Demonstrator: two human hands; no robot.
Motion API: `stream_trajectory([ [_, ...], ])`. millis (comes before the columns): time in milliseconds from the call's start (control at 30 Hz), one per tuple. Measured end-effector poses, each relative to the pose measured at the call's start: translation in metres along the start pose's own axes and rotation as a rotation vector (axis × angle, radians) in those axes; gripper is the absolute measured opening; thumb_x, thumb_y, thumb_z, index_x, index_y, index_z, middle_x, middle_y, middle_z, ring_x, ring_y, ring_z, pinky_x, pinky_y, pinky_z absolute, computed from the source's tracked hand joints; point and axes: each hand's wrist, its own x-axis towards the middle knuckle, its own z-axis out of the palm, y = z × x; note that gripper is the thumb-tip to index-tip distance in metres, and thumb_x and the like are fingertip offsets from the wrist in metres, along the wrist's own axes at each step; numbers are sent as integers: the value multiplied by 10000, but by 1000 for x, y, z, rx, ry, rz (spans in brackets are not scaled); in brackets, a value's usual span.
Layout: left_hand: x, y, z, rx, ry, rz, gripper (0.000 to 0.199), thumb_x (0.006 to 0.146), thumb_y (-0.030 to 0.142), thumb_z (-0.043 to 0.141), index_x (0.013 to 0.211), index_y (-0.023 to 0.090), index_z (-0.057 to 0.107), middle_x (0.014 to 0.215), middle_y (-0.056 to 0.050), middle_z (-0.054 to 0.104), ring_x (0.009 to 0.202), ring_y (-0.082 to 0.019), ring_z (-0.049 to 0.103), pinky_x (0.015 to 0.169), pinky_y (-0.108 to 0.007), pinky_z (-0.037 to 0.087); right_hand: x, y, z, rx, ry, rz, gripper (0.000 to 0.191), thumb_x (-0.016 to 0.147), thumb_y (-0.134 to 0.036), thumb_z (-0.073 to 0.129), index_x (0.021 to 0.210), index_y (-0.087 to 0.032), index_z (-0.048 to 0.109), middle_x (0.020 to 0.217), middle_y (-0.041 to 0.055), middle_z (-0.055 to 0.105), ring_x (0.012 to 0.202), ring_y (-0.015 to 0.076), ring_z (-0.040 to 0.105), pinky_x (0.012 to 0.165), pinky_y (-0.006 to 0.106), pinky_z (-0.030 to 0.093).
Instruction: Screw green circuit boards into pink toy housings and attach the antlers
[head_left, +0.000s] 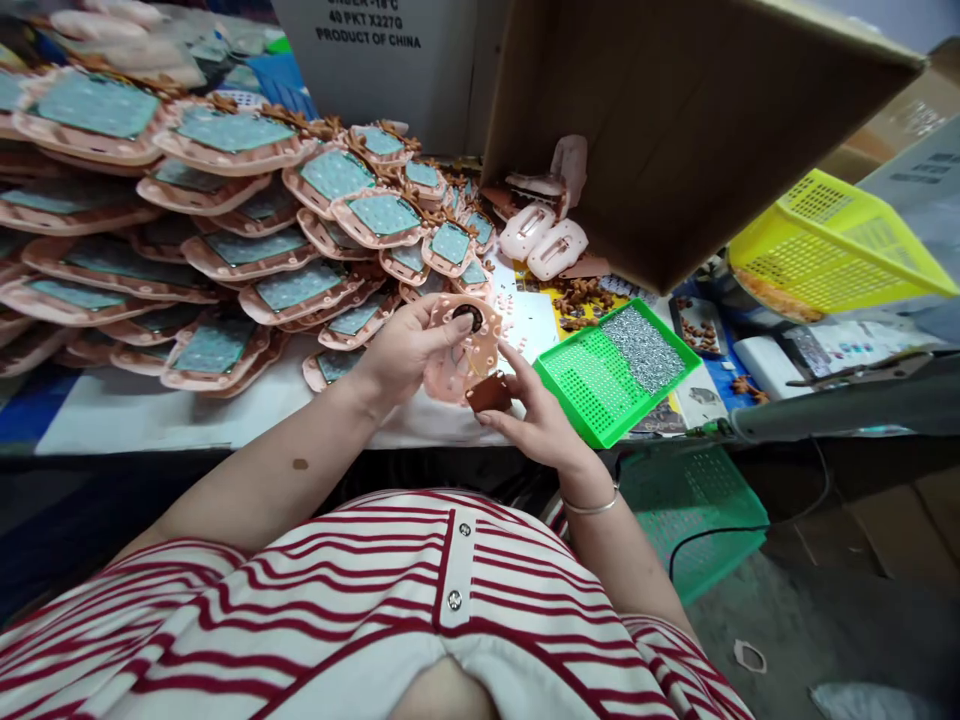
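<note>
A pink plastic shell [448, 372] with a dark round part near its top is gripped by my left hand [401, 350], the thumb lying by the round part. My right hand [536, 415] pinches a small brown plate [490, 393] between thumb and fingers at the shell's lower right edge. Just right of my right hand lies a green basket [585, 385] with many small silvery pieces [646, 345] in its far half. Small pink bits are scattered on the white surface behind the shell.
Stacked pink shells with teal panels [217, 350] fill the left side. Behind stands a tilted cardboard box [600, 120], with pale pink shells [556, 248] at its opening. A yellow basket [840, 240] and a metal bar [847, 405] are at the right.
</note>
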Motion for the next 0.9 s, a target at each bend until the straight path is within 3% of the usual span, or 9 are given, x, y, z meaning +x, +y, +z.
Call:
stream_trajectory([
  [100, 4, -5, -2, -5, 47, -42, 375, 637, 349, 878, 891, 136, 703, 803, -33, 728, 719, -154, 655, 744, -291, 516, -12, -10, -3, 166, 5, -7, 593, 915, -391, 656, 1469, -329, 451, 1000, 15, 719, 676, 101, 629, 634, 256, 564],
  [167, 5, -12, -2, 15, 50, -110, 356, 624, 321, 868, 875, 128, 704, 775, -30, 722, 711, -153, 649, 740, -289, 507, -18, -23, -12, 175, -75, -83, 511, 852, -401, 736, 1338, -317, 602, 1115, 34, 723, 823, 129, 687, 738, 274, 587],
  [233, 3, -19, -2, 39, 14, -181, 312, 625, 290, 850, 848, 125, 708, 767, -31, 723, 709, -152, 644, 733, -283, 499, -20, -36, -22, 99, -177, -176, 594, 773, -437, 808, 1320, -293, 626, 1219, 66, 711, 1049, 191, 693, 905, 326, 576],
  [300, -2, -26, 0, 45, -38, -237, 258, 637, 272, 828, 811, 125, 709, 757, -32, 720, 688, -147, 637, 702, -272, 492, -19, -47, -28, -48, -174, -240, 554, 816, -416, 769, 1329, -268, 619, 1218, 84, 719, 1103, 206, 678, 955, 348, 553],
  [467, -15, -37, 5, 34, -150, -374, 166, 689, 247, 776, 774, 123, 704, 715, -36, 698, 625, -146, 622, 636, -271, 496, -7, -52, -23, -422, 225, -236, 160, 916, -318, 646, 985, -213, 745, 763, 25, 708, 676, 121, 614, 638, 261, 466],
  [633, -24, -38, 6, -128, -250, -503, 329, 748, 431, 751, 805, 110, 703, 726, -79, 705, 618, -183, 650, 624, -309, 525, 3, -50, -16, -220, 553, -92, 390, 908, -405, 642, 591, -194, 557, 515, -62, 458, 488, 66, 375, 499, 249, 309],
  [733, -27, -38, 6, -117, -310, -491, 498, 721, 579, 764, 857, 104, 695, 751, -92, 703, 626, -189, 654, 601, -297, 510, 6, -49, -14, -128, 629, 28, 411, 884, -430, 656, 577, -202, 505, 494, -73, 454, 468, 62, 365, 476, 248, 289],
  [800, -30, -38, 8, -15, -328, -400, 462, 693, 514, 824, 872, 116, 673, 748, -63, 686, 632, -161, 637, 607, -268, 485, 7, -47, -13, -104, 655, 76, 363, 872, -439, 664, 623, -204, 542, 508, -75, 473, 480, 67, 388, 486, 245, 316],
  [900, -34, -40, 17, 153, -247, -276, 432, 629, 355, 898, 884, 139, 625, 815, -26, 680, 728, -144, 632, 703, -261, 480, 9, -45, -9, -88, 683, 89, 256, 859, -443, 674, 766, -210, 626, 571, -67, 524, 527, 85, 448, 527, 249, 387],
])
